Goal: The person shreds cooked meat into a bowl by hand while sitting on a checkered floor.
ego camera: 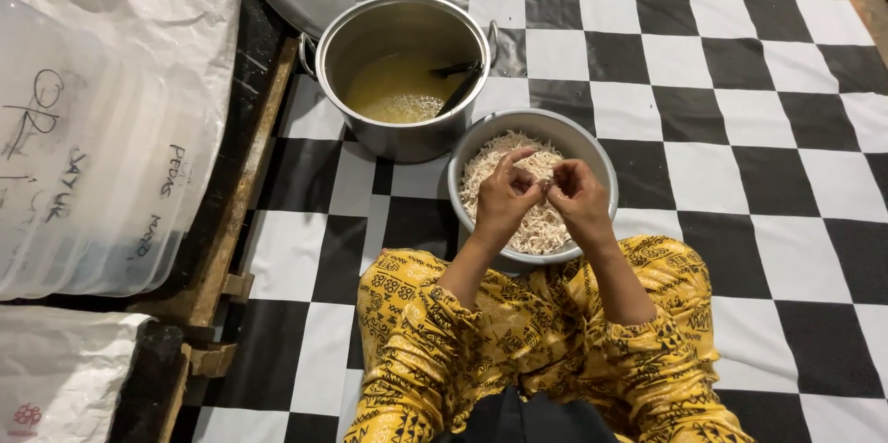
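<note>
Both hands, left hand and right hand, are pinching one small pale shred together, hovering directly above the round grey metal bowl of shredded white strands.

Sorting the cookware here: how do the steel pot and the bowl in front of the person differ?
The pot is tall and straight-walled with side handles; the bowl is lower, rounded, with no handles showing. The pot holds yellowish liquid and a dark ladle; the bowl holds pale shredded strands. Both hands work above the bowl, none at the pot. Both are metal, round, uncovered and sit on the chequered floor.
</note>
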